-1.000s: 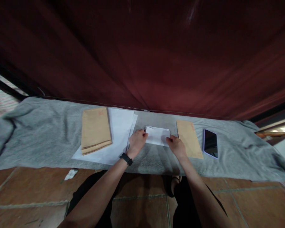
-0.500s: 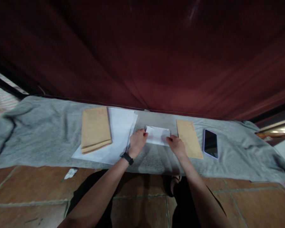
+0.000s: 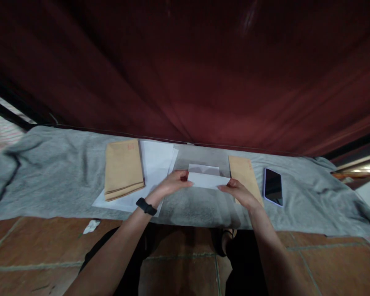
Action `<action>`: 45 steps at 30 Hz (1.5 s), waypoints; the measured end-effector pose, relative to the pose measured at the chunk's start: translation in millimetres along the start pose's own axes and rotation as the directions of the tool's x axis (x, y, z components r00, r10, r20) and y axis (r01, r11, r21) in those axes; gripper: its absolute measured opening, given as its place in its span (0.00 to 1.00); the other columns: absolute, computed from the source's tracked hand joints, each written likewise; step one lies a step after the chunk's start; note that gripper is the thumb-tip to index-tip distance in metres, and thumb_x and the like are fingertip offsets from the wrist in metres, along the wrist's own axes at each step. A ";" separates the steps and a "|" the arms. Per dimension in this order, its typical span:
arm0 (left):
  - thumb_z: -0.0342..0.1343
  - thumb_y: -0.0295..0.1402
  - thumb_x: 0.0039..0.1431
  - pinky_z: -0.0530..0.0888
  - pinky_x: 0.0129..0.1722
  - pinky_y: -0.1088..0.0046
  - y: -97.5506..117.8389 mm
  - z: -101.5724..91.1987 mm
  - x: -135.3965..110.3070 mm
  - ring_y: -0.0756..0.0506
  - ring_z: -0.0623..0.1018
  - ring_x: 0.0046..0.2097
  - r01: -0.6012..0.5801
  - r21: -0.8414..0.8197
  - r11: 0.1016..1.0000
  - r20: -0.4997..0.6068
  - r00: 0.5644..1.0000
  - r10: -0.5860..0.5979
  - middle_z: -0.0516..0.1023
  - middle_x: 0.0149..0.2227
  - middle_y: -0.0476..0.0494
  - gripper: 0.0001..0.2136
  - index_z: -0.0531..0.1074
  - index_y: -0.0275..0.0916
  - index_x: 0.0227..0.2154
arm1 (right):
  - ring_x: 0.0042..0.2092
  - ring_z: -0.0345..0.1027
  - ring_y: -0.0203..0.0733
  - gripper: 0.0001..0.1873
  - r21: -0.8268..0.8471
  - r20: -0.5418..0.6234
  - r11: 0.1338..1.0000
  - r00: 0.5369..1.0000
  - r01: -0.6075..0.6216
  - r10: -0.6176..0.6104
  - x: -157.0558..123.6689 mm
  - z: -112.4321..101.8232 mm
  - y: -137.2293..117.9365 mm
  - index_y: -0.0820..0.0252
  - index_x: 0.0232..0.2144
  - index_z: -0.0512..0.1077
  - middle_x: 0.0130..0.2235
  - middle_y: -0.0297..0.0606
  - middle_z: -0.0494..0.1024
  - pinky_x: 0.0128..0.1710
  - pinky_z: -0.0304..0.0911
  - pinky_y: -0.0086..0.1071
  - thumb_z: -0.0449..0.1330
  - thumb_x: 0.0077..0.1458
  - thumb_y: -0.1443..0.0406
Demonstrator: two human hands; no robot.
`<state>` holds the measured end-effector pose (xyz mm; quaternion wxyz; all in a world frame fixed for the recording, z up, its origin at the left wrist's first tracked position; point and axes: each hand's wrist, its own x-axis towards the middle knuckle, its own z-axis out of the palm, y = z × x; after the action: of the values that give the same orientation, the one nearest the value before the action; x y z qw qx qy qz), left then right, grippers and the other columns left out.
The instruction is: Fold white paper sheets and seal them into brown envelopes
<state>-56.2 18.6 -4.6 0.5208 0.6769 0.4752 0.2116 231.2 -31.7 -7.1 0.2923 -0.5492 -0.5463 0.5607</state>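
Observation:
A folded white paper [image 3: 207, 176] lies on the grey cloth [image 3: 49, 181], its near flap lifted toward me. My left hand [image 3: 172, 186] pinches the paper's left end; a black band sits on that wrist. At the paper's right end my right hand [image 3: 238, 190] grips the near edge with closed fingers. A single brown envelope [image 3: 245, 174] lies just right of my right hand.
A stack of brown envelopes [image 3: 123, 169] rests on white sheets [image 3: 156, 164] at the left. A phone [image 3: 273, 186] lies face up at the right. A dark red curtain [image 3: 185, 70] hangs behind. A paper scrap [image 3: 91, 226] lies on the tiled floor [image 3: 33, 255].
Both hands have drawn back toward me and spread a little apart, lifting the near part of the white paper off the cloth and folding it.

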 end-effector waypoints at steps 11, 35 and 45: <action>0.66 0.22 0.46 0.58 0.67 0.60 -12.6 5.1 -18.4 0.41 0.62 0.68 -0.347 0.342 0.873 0.372 0.903 0.214 0.66 0.65 0.46 0.28 0.76 0.48 0.52 | 0.62 0.66 0.47 0.22 -0.166 0.281 0.973 0.953 0.164 -0.113 -6.3 -7.1 -9.5 0.53 0.53 0.76 0.58 0.40 0.76 0.64 0.57 0.45 0.59 0.59 0.54; 0.52 0.36 0.65 0.44 0.70 0.58 -14.6 69.0 -75.0 0.41 0.53 0.71 -0.481 0.717 0.504 0.268 0.858 0.438 0.54 0.71 0.41 0.27 0.58 0.42 0.66 | 0.72 0.41 0.50 0.29 -0.920 -0.143 0.392 0.911 0.022 -0.387 77.2 80.1 20.1 0.55 0.69 0.52 0.72 0.42 0.49 0.69 0.39 0.53 0.42 0.70 0.56; 0.50 0.35 0.66 0.49 0.69 0.63 -24.4 77.9 -76.8 0.44 0.57 0.70 -0.514 0.739 0.436 0.262 0.815 0.518 0.62 0.68 0.45 0.24 0.62 0.41 0.64 | 0.71 0.46 0.48 0.28 -0.919 0.176 0.242 0.874 0.310 -0.453 65.8 69.5 28.3 0.53 0.69 0.53 0.71 0.39 0.53 0.68 0.44 0.49 0.41 0.71 0.55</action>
<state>-40.9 -86.8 -39.4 0.0812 0.9444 0.2897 0.1323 159.0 2.6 -66.9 0.0894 -0.4994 -0.8613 0.0258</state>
